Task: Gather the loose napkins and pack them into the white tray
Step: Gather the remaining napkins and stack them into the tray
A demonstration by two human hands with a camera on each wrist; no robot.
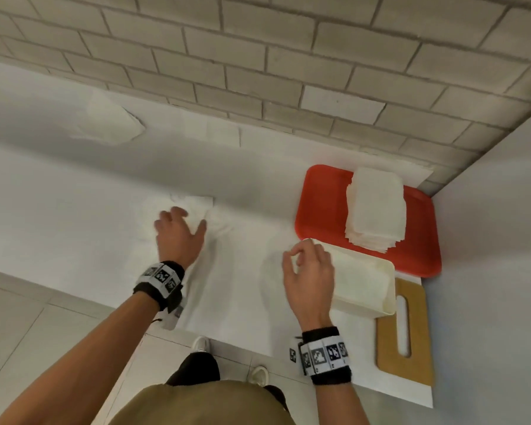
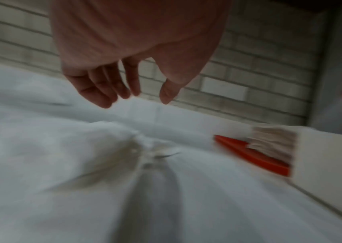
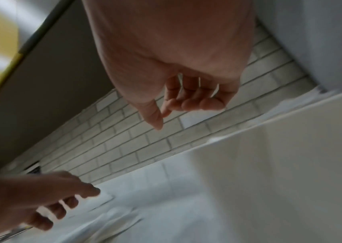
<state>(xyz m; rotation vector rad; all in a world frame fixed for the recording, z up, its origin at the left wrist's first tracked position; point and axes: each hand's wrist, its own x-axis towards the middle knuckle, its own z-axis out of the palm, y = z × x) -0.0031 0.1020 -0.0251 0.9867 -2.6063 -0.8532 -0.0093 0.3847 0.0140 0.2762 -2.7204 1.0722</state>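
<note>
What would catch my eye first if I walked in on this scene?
Probably the red tray at the far right of the white table, bearing a tall stack of napkins. In front of it sits the white tray, with the right hand hovering at its near corner, fingers loosely curled and empty. Further left, the left hand spreads open over a loose napkin.

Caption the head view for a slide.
Left hand reaches over a loose napkin; right hand hovers by the white tray, empty.
</note>
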